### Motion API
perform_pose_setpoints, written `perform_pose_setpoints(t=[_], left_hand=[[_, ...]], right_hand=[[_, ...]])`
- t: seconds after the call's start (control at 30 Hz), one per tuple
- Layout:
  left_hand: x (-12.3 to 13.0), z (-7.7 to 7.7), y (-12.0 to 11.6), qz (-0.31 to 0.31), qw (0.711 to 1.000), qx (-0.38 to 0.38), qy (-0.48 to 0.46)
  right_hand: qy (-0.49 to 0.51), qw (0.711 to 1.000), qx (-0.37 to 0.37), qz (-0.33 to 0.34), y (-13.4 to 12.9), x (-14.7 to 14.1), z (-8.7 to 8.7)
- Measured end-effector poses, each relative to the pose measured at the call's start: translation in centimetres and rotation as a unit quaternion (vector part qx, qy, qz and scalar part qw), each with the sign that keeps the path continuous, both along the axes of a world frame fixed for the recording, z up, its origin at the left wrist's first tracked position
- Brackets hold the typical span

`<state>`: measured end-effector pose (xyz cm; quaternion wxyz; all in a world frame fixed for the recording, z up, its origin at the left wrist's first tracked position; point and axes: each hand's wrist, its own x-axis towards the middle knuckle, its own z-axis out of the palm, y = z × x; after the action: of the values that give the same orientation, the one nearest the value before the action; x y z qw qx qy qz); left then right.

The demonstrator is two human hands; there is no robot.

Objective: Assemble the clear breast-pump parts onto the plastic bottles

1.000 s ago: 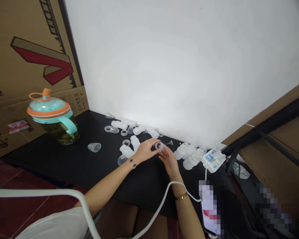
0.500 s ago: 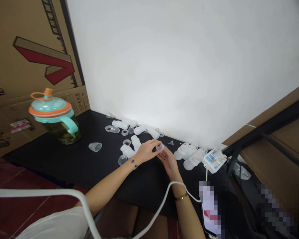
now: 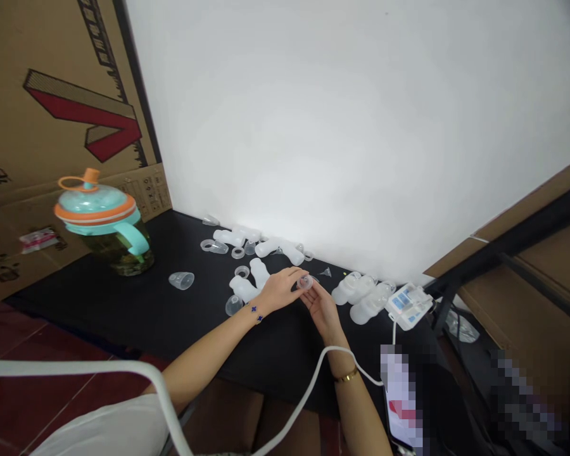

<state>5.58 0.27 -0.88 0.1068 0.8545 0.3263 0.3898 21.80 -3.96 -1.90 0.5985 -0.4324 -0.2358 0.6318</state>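
Both my hands are together over a black table top [image 3: 275, 342]. My left hand [image 3: 278, 290] and my right hand [image 3: 319, 304] pinch a clear plastic ring [image 3: 304, 282] between their fingertips. Frosted plastic bottle bodies [image 3: 242, 289] lie just left of my left hand, and another [image 3: 259, 273] lies beyond it. More bottle bodies [image 3: 370, 304] lie to the right of my right hand. A small clear funnel [image 3: 325, 272] sits just past my fingers. Several other clear collars and cups lie along the wall.
A jug with an orange and turquoise lid [image 3: 97, 212] stands at the table's left, with cardboard [image 3: 52, 107] behind it. A white wall rises along the far edge. A white cable [image 3: 320, 364] crosses near my right forearm. A white device [image 3: 408, 306] sits at the right, above a pixelated phone [image 3: 399, 399].
The clear ring has turned a little between my fingers and now shows flatter. My hands have barely moved, and the view has shifted only slightly.
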Motion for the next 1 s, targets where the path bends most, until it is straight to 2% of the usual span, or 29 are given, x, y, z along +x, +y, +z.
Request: perform_pose_setpoints(t=[0.37,1.0], left_hand=[[-0.06,-0.25,0.11,0.007,1.000,-0.007,0.011],[0.05,-0.35,0.07,0.016,0.999,-0.019,0.027]], right_hand=[[0.018,0.999,-0.026,0.020,-0.12,-0.35,0.50],[-0.013,0.999,-0.002,0.051,-0.41,-0.33,0.59]])
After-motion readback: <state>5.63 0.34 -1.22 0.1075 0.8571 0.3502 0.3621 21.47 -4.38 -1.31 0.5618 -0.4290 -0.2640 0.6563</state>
